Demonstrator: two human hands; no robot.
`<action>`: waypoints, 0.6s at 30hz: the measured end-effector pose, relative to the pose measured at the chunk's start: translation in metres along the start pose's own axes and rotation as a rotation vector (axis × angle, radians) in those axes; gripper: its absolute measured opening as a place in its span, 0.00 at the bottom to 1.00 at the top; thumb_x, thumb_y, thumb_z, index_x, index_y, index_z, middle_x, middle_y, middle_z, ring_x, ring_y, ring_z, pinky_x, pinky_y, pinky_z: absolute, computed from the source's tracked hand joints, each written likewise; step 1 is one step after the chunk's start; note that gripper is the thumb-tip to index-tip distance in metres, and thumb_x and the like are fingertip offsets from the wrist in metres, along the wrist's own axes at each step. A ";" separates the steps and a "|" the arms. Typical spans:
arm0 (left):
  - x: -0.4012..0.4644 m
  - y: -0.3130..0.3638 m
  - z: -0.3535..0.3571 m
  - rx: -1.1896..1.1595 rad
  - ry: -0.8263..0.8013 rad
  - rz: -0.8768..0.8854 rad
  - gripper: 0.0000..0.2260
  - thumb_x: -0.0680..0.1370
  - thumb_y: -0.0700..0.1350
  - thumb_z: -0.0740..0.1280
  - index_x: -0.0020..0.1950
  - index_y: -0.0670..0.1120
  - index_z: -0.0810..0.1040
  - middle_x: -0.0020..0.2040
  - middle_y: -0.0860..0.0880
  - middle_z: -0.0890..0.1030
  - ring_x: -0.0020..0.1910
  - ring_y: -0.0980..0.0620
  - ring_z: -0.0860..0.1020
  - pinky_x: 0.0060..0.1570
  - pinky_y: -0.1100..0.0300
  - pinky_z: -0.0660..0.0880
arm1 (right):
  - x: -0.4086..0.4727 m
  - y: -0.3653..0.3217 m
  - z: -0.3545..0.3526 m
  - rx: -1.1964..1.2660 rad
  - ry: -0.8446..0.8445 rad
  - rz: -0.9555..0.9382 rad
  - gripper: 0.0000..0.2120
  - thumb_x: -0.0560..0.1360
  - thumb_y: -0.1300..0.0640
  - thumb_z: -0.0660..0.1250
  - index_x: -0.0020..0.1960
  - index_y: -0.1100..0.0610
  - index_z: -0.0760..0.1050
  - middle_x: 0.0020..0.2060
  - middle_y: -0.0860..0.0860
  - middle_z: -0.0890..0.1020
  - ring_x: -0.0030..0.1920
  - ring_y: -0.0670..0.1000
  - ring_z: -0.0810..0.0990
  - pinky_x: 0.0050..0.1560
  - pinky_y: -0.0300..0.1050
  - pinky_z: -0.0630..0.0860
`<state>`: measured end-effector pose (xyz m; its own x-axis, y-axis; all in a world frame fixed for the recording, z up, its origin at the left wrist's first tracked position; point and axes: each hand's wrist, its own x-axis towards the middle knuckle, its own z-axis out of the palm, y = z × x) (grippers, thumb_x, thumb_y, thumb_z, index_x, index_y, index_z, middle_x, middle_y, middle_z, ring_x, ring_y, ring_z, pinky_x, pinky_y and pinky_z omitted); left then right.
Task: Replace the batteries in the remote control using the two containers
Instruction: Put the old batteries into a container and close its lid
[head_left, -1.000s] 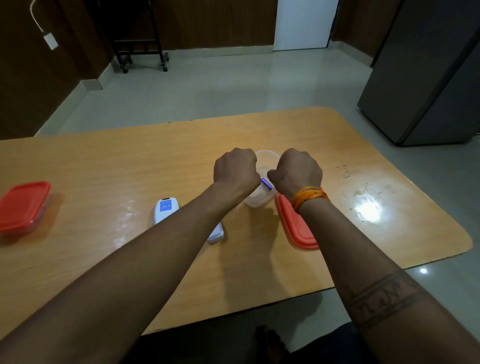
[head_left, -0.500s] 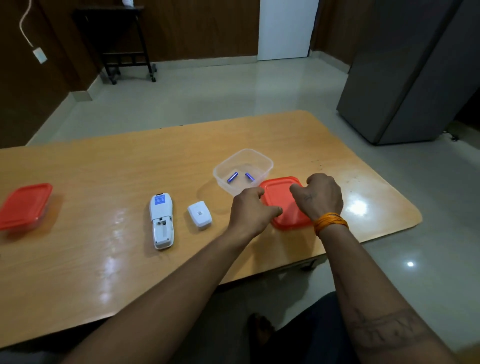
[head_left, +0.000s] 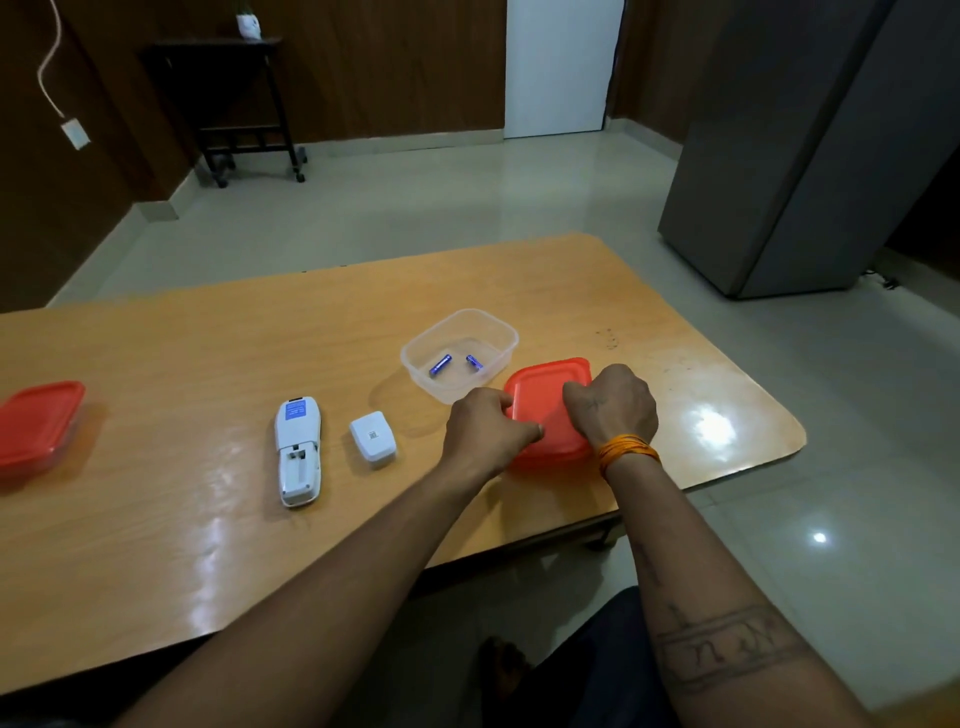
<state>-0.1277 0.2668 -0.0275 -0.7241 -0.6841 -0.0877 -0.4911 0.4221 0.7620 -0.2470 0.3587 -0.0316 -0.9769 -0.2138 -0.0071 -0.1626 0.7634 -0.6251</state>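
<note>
With both of your hands curled onto the red lid (head_left: 545, 410), you're right at the near-right part of the table (head_left: 156, 545): your left hand (head_left: 485, 431) pinches its left edge, thumb and fingertips on the rim, and your right hand (head_left: 613, 405), the one with the orange wrist threads, grips the right side with knuckles up. How far the fingers wrap under the rim you can't tell from here, and whether the lid lies flat or is just lifted is hard to make out. Just beyond and slightly to the left sits the open clear container (head_left: 460, 353), touching or nearly touching the lid's far-left corner, and that's the relation that matters: the lid has to travel forward and left, a short hop, with your left hand the nearer one. Inside lie two blue batteries (head_left: 440, 365), apart from each other; which end is which is too small to read. Off to your left, well apart from the hands, the remote control (head_left: 298, 449) lies face down, long axis running near to far, its battery bay open toward you and looking empty. The battery cover (head_left: 372, 435) rests just beside it on the right. Far left, the second container (head_left: 39, 426) stays lidded in red, cut off by the frame edge, contents hidden.
</note>
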 end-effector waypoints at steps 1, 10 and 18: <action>0.001 0.001 0.000 -0.028 0.000 -0.005 0.19 0.73 0.49 0.79 0.59 0.40 0.86 0.54 0.43 0.87 0.53 0.45 0.84 0.56 0.46 0.81 | -0.001 -0.002 -0.001 0.024 0.045 -0.015 0.13 0.73 0.53 0.67 0.34 0.60 0.73 0.32 0.56 0.76 0.34 0.60 0.77 0.32 0.42 0.66; 0.029 0.032 -0.059 -0.554 0.185 -0.118 0.21 0.85 0.59 0.60 0.54 0.42 0.81 0.48 0.43 0.87 0.42 0.45 0.87 0.43 0.51 0.85 | -0.027 -0.034 -0.006 0.126 0.475 -0.675 0.06 0.76 0.54 0.72 0.46 0.56 0.82 0.39 0.53 0.78 0.33 0.54 0.76 0.30 0.43 0.73; 0.060 0.012 -0.112 -0.679 0.107 -0.281 0.13 0.80 0.41 0.71 0.58 0.31 0.80 0.43 0.38 0.82 0.34 0.44 0.83 0.30 0.58 0.82 | -0.029 -0.042 0.016 0.197 0.341 -0.929 0.07 0.76 0.62 0.75 0.53 0.57 0.86 0.45 0.53 0.78 0.39 0.54 0.78 0.33 0.45 0.76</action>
<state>-0.1224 0.1643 0.0479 -0.5468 -0.7811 -0.3015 -0.2187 -0.2144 0.9519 -0.2097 0.3236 -0.0175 -0.4678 -0.4636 0.7525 -0.8837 0.2618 -0.3881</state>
